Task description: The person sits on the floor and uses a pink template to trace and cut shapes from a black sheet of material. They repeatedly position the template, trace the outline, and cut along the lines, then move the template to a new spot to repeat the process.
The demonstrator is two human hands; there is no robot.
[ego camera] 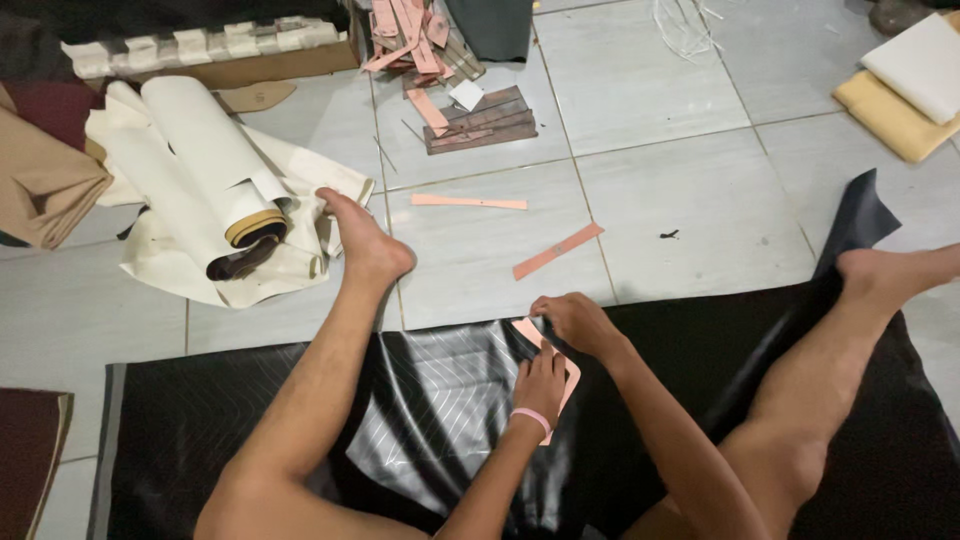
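— What is the person on the floor working with?

— A big sheet of black material (450, 400), glossy like imitation leather, spread flat on the pale floor tiles (680, 190) between the two bare legs. Thin pale lines run over its shiny surface. On its upper edge lies a pink template (528, 332), flat and stiff like cardboard, with straight sides.

— And the hands?

— The left hand (541, 385), with a pink band on the wrist, lies on the template with fingers curled down, pressing it against the sheet. The right hand (577, 322) sits at the template's top corner, fingertips drawn together there; whether they pinch a tool or only the edge, I cannot tell.

— Other things near?

— Two loose pink strips (556, 251) lie on the tiles above the hands. A cream roll (205, 165) with dark lining lies on the left, beside one foot. A pile of brownish and pink cut pieces (480, 118) sits farther back.
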